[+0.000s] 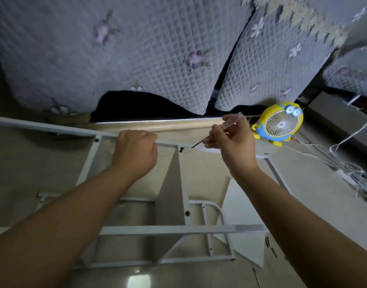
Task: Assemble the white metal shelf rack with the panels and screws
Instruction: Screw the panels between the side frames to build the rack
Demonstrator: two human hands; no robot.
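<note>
The white metal shelf rack point(137, 229) lies on its side on the floor, with white panels point(172, 183) fixed between its two side frames. My left hand point(134, 150) grips the far top rail point(53, 127) of the rack, fingers curled round it. My right hand point(232, 140) holds a screwdriver point(230, 125) with a clear handle. Its dark tip points down and left toward a black screw point(181, 150) in the rail, a short gap away. Other black screws point(187, 213) sit in the frame.
A quilted grey floral bedspread point(137, 48) hangs over the bed edge behind the rack. A yellow cartoon desk fan point(279, 124) stands on the floor at the right, with white cables point(344, 163) beyond it. A few loose dark screws point(270, 245) lie on the floor at the lower right.
</note>
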